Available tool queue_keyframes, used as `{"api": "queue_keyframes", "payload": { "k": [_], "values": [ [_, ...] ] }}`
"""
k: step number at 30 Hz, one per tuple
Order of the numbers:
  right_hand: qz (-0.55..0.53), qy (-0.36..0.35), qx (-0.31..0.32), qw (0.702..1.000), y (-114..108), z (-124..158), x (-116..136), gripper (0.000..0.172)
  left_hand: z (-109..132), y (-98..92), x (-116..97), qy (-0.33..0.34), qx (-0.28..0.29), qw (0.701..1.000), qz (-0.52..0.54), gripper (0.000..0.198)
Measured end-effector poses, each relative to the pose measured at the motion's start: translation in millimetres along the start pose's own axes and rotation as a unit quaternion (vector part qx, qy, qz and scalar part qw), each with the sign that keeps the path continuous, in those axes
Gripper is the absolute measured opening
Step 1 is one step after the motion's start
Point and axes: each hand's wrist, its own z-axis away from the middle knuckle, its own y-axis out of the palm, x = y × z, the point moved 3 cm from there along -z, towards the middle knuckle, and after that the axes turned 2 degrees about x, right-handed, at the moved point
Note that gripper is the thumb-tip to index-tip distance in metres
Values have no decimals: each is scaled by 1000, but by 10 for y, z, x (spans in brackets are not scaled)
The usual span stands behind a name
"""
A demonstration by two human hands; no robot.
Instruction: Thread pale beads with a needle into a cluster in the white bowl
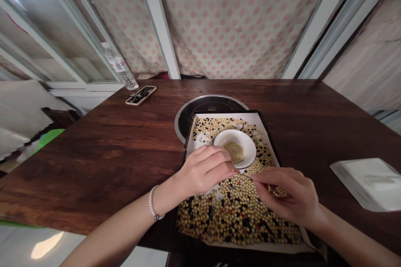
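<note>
A shallow black-edged tray lies on the table, lined with pale paper and covered in many small round beads, mostly cream-yellow with black and a few red ones. Inside it stands a white bowl with cream beads at its bottom. My left hand is closed just in front of the bowl, its fingertips pinched; a small yellowish spot shows there, too small to name. My right hand is closed above the beads, pinching one end of a thin needle-like wire. The wire's other end reaches my left fingertips.
Behind the tray, a round black plate with a silver rim is partly covered. A phone and a plastic bottle are at the back left. A white rectangular object lies at the right. A curtain hangs beyond the table.
</note>
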Motion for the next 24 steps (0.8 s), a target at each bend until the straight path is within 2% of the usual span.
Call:
{"api": "queue_keyframes", "payload": {
  "k": [6,10,12,17,21,24],
  "values": [
    [-7,12,44,999,63,-26,-31,15,29,21,-12,15,23,1000,2,13],
    [6,8,66,998,85,-40,-36,15,31,19,-38,48,31,998,12,16],
    [7,8,63,998,75,-37,-35,15,26,12,-41,52,30,998,16,15],
    [0,22,27,999,13,-4,-26,19,11,2,-9,15,16,1000,-2,15],
    [18,7,-7,1000,-22,4,-2,23,7,3,-8,20,-3,1000,-9,15],
    [13,7,-10,1000,-21,-4,1,23,13,6,-6,18,-18,1000,-10,16]
  ]
}}
